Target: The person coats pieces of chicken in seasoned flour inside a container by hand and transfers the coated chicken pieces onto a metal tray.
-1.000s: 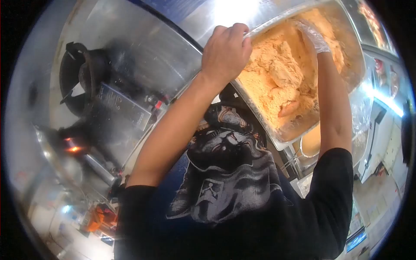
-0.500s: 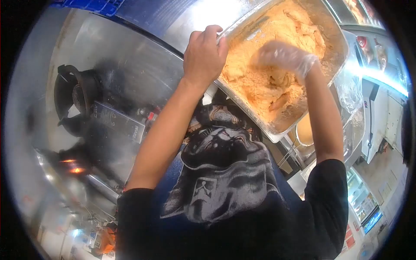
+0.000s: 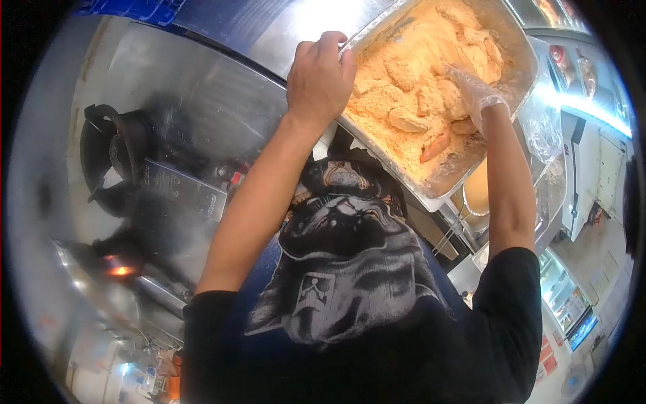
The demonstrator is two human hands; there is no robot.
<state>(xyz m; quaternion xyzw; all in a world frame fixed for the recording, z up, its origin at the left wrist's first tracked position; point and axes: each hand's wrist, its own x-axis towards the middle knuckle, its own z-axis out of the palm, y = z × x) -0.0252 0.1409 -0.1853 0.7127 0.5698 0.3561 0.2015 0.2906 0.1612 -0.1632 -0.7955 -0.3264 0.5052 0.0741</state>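
Black shirt [image 3: 363, 363] with a grey print is filling the bottom of the head view, both forearms reaching up and away from it. Round container [image 3: 476, 190] of smooth orange-tan contents is sitting close by, just beside the near end of the metal tray [image 3: 521, 64], partly behind the right forearm; thin wire handles [image 3: 449, 232] are sticking out next to it. Tray itself is lying at an angle ahead of the body, right of center, holding loose orange coating [image 3: 373, 97]. Reddish piece [image 3: 435, 146] is showing at the near end of the coating, and coated pieces [image 3: 407, 120] are lying half sunk farther in. Right hand [image 3: 473, 94], in a clear plastic glove, is reaching into the coating over the tray's right side; fingertips are partly buried, so can't tell whether they're closing on anything. Left hand [image 3: 319, 77], bare, is clamping on the tray's left rim, fingers curling over it. Clear plastic bag [image 3: 542, 128] is hanging right of the tray. Off to the left, glowing burner [image 3: 120, 271] is showing orange, dark burner ring [image 3: 114, 155] is sitting farther up, and steel surface [image 3: 202, 87] is stretching beyond. Blue crate [image 3: 145, 10] is showing at the far upper left, partly cut off.
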